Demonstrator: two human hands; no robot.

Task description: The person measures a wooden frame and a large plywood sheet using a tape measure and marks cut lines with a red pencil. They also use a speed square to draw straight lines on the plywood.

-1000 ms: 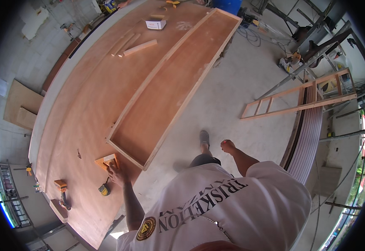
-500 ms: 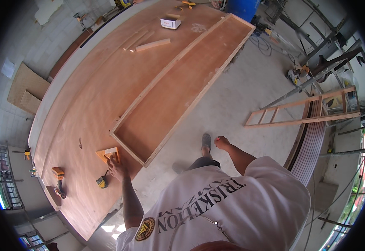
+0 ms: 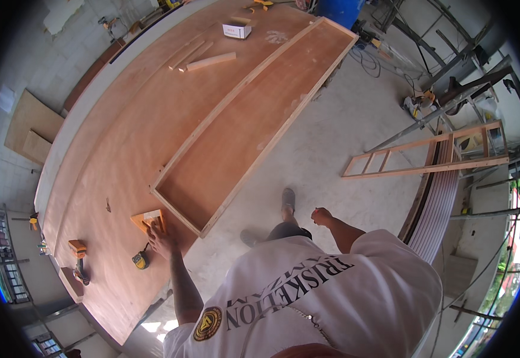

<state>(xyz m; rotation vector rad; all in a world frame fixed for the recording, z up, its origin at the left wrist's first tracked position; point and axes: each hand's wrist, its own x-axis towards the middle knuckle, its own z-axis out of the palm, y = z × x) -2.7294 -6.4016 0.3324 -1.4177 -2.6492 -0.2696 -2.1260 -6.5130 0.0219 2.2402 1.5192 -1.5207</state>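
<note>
My left hand (image 3: pixel 160 241) rests over an orange triangular speed square (image 3: pixel 140 221) on the reddish plywood sheet (image 3: pixel 116 173), its fingers curled on the near edge. Just left of that hand lies a yellow-and-black tape measure (image 3: pixel 140 260). Ahead of it is the near corner of a long, shallow wooden frame (image 3: pixel 209 224) with a plywood bottom. My right hand (image 3: pixel 321 216) hangs over the grey floor, away from the work surface. Its fingers are curled closed, and whatever may be inside them is hidden.
A cordless drill (image 3: pixel 79 262) lies at the left edge of the plywood. Farther off are wood strips (image 3: pixel 211 61), a small white box (image 3: pixel 236 30) and a yellow clamp (image 3: pixel 263 5). A ladder-like wooden frame (image 3: pixel 427 152) and metal scaffolding stand on the right.
The whole view has shifted slightly, so the plywood and tools sit a little farther left. My left hand stays on the speed square; my right hand remains curled over the floor.
</note>
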